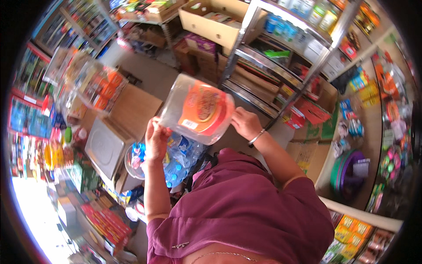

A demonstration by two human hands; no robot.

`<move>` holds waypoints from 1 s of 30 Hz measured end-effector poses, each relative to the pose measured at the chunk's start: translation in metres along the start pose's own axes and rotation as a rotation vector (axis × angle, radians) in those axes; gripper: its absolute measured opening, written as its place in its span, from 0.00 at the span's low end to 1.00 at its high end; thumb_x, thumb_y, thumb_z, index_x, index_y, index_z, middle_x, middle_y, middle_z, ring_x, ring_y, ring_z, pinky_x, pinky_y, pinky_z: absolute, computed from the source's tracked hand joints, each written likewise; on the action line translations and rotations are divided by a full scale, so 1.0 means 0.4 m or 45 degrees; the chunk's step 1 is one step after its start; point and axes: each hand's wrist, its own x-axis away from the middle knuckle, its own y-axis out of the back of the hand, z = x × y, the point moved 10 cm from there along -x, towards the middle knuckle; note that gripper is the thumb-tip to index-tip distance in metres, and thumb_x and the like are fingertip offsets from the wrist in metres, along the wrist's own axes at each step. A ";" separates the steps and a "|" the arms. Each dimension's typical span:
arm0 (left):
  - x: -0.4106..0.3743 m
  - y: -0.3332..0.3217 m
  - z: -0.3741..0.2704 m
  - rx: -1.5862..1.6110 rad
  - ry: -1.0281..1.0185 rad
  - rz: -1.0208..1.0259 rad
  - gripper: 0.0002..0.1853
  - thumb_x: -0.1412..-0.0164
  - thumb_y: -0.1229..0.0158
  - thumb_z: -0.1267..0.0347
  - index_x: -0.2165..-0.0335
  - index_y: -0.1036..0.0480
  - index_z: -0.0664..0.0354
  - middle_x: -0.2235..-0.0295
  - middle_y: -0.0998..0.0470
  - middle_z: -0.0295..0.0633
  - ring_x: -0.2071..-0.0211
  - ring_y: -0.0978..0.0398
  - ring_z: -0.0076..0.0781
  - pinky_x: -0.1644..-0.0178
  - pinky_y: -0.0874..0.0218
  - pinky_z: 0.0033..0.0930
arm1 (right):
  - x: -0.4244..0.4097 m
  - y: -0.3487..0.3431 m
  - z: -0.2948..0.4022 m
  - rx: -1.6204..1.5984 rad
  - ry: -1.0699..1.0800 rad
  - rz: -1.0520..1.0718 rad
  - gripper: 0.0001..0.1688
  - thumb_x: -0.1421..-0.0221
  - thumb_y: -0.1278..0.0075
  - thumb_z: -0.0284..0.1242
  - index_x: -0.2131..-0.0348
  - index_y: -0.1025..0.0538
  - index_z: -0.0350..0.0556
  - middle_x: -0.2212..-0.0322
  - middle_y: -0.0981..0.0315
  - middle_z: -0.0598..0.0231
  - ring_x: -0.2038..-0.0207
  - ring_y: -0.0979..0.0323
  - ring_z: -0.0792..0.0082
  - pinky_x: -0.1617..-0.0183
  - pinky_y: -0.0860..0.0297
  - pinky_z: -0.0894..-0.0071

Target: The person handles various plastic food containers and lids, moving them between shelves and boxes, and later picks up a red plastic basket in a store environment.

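Observation:
A transparent plastic container (197,110) with an orange and red printed label is held up in front of my body, tilted. My left hand (157,138) pinches its left edge near the lower corner. At the opposite edge, the fingers of my right hand (246,123) grip the side by the red part of the label. The label bears a picture of food and a white barcode patch. Some blur hides the container's finer details. Below it, near my left forearm, are plastic-wrapped bottles with blue caps (174,173).
A wooden counter (136,105) on the left carries transparent jars (102,87) and a weighing scale with a metal pan (105,143). A metal stepladder (270,69) stands ahead before stocked shelves. Cardboard boxes (211,21) are behind, and plastic basins (349,175) sit at right.

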 end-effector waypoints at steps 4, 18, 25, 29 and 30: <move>-0.018 -0.040 0.009 -0.108 -0.053 0.078 0.14 0.40 0.55 0.64 0.57 0.41 0.58 0.77 0.35 0.31 0.76 0.38 0.17 0.69 0.44 0.20 | 0.040 -0.008 -0.024 -0.024 -0.065 -0.017 0.09 0.61 0.47 0.27 0.76 0.33 0.53 0.80 0.38 0.66 0.78 0.32 0.62 0.79 0.36 0.66; 0.048 -0.231 0.179 -0.426 -0.131 0.289 0.64 0.71 0.29 0.55 0.43 0.66 0.49 0.44 0.56 0.40 0.43 0.55 0.38 0.43 0.58 0.43 | 0.109 0.002 -0.043 0.063 -0.251 -0.033 0.05 0.58 0.53 0.29 0.77 0.34 0.51 0.82 0.38 0.63 0.81 0.33 0.59 0.82 0.37 0.61; 0.085 -0.210 0.245 -0.277 -0.032 0.315 0.61 0.69 0.29 0.63 0.43 0.64 0.51 0.45 0.52 0.40 0.45 0.51 0.38 0.43 0.58 0.44 | 0.125 -0.006 -0.011 0.001 -0.191 -0.030 0.06 0.57 0.52 0.30 0.77 0.34 0.50 0.82 0.39 0.64 0.82 0.34 0.61 0.82 0.37 0.63; 0.088 -0.155 0.264 -0.270 0.012 0.284 0.55 0.69 0.29 0.65 0.45 0.55 0.56 0.50 0.41 0.41 0.50 0.41 0.34 0.46 0.51 0.40 | 0.132 -0.027 0.024 0.008 -0.107 0.002 0.07 0.59 0.51 0.30 0.77 0.34 0.51 0.82 0.41 0.66 0.82 0.34 0.66 0.81 0.36 0.66; 0.091 -0.133 0.273 -0.303 0.041 0.279 0.54 0.69 0.28 0.65 0.46 0.54 0.56 0.51 0.39 0.40 0.51 0.40 0.34 0.47 0.49 0.40 | 0.136 -0.041 0.029 0.044 -0.085 0.038 0.07 0.60 0.51 0.30 0.78 0.34 0.52 0.81 0.41 0.67 0.82 0.33 0.68 0.81 0.35 0.69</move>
